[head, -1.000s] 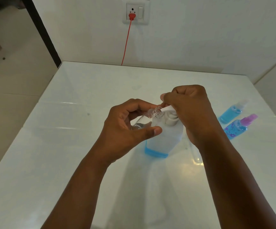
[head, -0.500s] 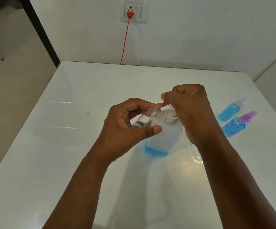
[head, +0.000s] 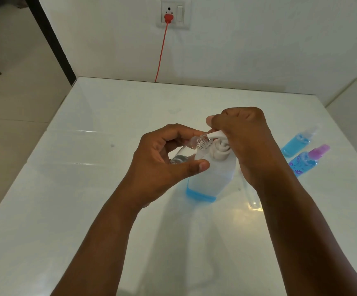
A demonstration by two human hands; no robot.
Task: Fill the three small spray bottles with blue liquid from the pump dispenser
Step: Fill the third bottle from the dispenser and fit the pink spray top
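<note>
Left hand (head: 162,159): fingers curled round clear spray bottle (head: 191,149), tilted, neck at nozzle | Right hand (head: 243,142): fingers curled over pump dispenser (head: 211,178) head, on table (head: 88,189) | Two blue-filled bottles (head: 301,152) lie right.

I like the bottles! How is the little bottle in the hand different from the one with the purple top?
The held bottle looks clear and nearly empty; the purple-topped bottle holds blue liquid. The held one has its neck open at the pump spout; the other wears its cap. The left hand holds one tilted in the air; the other lies on the table. Both are small see-through bottles.
</note>
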